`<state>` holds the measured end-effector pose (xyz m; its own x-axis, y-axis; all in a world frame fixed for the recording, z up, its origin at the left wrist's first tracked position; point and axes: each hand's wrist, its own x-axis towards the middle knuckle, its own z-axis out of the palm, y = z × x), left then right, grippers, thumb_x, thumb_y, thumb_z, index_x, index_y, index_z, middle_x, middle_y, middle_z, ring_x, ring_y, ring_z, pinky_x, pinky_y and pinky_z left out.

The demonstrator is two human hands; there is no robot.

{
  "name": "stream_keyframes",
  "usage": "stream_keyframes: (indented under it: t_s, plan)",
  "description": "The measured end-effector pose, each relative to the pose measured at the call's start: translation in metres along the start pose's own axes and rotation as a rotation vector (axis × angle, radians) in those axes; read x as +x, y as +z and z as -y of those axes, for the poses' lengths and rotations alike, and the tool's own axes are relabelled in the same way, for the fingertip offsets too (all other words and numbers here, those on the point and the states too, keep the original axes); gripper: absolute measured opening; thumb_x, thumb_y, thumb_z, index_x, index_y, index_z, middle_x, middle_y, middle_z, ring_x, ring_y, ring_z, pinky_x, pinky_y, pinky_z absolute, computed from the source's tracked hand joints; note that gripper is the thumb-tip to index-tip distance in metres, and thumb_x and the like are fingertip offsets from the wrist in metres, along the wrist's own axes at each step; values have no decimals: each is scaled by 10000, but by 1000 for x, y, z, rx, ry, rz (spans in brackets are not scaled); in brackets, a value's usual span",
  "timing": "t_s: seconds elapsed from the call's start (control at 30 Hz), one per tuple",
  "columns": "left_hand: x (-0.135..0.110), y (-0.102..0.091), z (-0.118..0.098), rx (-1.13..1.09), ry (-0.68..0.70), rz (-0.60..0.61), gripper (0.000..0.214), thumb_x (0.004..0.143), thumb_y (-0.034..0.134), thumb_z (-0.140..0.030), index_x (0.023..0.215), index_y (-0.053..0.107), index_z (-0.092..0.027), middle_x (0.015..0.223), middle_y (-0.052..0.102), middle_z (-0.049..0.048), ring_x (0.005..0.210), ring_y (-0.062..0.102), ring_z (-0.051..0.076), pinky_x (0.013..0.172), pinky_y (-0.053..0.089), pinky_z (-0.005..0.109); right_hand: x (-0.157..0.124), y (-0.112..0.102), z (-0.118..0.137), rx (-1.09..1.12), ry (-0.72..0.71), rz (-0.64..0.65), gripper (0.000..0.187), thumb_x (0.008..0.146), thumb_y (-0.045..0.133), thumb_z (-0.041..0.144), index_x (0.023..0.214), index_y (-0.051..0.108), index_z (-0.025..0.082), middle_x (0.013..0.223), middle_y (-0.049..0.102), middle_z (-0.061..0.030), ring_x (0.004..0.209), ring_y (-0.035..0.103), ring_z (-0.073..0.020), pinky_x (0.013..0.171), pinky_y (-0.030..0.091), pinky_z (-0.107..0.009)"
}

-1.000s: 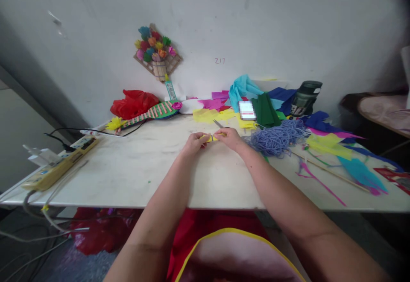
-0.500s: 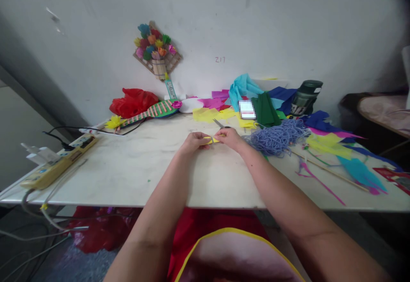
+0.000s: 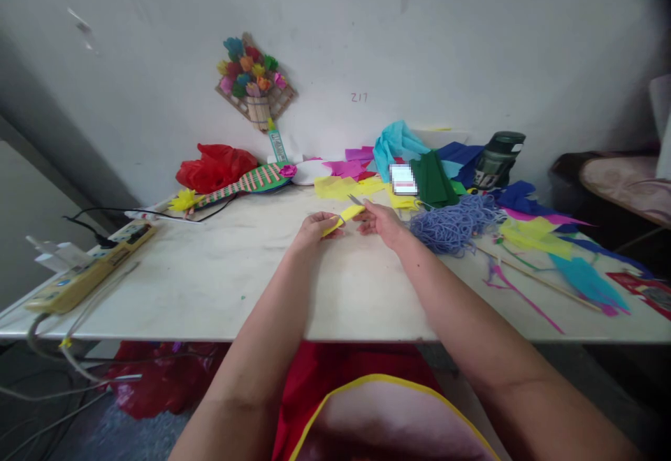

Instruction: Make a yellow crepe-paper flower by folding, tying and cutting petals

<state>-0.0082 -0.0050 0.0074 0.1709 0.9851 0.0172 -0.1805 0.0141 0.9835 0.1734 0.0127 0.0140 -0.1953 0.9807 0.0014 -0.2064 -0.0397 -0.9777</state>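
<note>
Pinched in my left hand (image 3: 317,226) is a narrow folded strip of yellow paper (image 3: 352,214). A thin bluish-purple tie crosses it near the middle. The strip slants up to the right, above the table. My right hand (image 3: 382,223) is beside its right end, with fingers parted and slightly curled; whether a fingertip touches the paper is hard to tell. Just behind the strip lie scissors (image 3: 355,200), their blades showing and their handles hidden by my right hand. A heap of purple-blue yarn (image 3: 455,226) sits right of my right hand.
At the back are yellow paper sheets (image 3: 335,187), a phone (image 3: 403,179), green paper (image 3: 433,180) and a dark bottle (image 3: 499,161). A decorated green lute-shaped craft (image 3: 262,180) lies left of these. A power strip (image 3: 89,269) runs along the left edge. A thin stick (image 3: 539,279) lies right.
The yellow strip has tilted, its right end rising. My right hand has loosened its pinch and drawn slightly right, while my left hand keeps hold.
</note>
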Motion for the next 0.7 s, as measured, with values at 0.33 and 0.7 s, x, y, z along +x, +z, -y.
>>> stream_keyframes:
  t_s: [0.33,0.7]
  plan:
    - [-1,10,0,-85,-141,91,289,698,589,-384,764,550,-105,715,660,123,619,635,203,571,483,299,0,11,-12,-143,-117,-16,279,580,710,362,556,532,149,416,485,53,331,375,-40,348,336,-192]
    - [-16,12,-8,180,-171,288,324,617,691,-384,758,580,-115,691,658,79,653,628,157,629,475,263,0,11,-14,-441,-209,42,229,603,663,352,660,600,139,455,503,45,386,394,-66,382,335,-203]
